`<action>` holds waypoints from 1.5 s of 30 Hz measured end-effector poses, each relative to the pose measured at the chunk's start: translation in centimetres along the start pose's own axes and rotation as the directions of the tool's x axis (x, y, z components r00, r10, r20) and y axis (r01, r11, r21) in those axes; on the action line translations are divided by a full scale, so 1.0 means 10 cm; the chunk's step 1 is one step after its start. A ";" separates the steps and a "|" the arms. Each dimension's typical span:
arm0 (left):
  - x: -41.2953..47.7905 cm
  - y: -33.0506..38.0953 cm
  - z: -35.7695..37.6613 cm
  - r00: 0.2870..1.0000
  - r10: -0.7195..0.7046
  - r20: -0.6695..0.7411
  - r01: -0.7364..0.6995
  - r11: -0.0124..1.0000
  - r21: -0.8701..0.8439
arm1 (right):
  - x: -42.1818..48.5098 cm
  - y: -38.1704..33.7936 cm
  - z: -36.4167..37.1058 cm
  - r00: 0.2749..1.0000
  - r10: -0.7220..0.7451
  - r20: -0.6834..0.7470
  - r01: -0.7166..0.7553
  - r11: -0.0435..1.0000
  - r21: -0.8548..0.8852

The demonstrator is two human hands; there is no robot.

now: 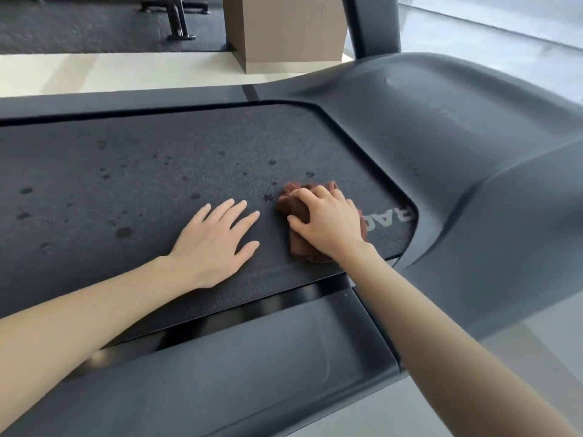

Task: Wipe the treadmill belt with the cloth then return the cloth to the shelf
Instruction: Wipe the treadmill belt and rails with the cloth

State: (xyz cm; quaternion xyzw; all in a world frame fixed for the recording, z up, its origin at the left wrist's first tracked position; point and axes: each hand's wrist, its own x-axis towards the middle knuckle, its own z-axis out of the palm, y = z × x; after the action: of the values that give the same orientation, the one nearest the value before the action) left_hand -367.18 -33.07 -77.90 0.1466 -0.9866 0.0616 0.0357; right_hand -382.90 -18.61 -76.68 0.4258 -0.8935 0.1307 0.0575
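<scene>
The dark treadmill belt stretches across the view, dotted with several wet spots. A crumpled brown cloth lies on the belt near its right end, beside white lettering. My right hand lies on top of the cloth with its fingers curled round the bunched fabric. My left hand rests flat on the belt just left of the cloth, fingers spread and straight, holding nothing. No shelf is in view.
The grey motor hood rises at the right end of the belt, with an upright post behind it. A grey side rail runs along the near edge. A brown box and a metal stand sit beyond.
</scene>
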 end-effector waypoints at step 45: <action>1.14 0.58 0.23 0.892 0.412 -0.185 -0.452 0.805 -0.384 | 1.42 1.55 -0.28 0.983 0.027 -0.179 -0.109 0.877 -0.467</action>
State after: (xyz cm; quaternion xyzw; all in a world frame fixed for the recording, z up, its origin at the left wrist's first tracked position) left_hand -379.91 -31.16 -79.80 -0.0959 -0.9811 -0.1370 0.0971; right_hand -403.89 -19.10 -73.80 0.3545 -0.9046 -0.0553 0.2301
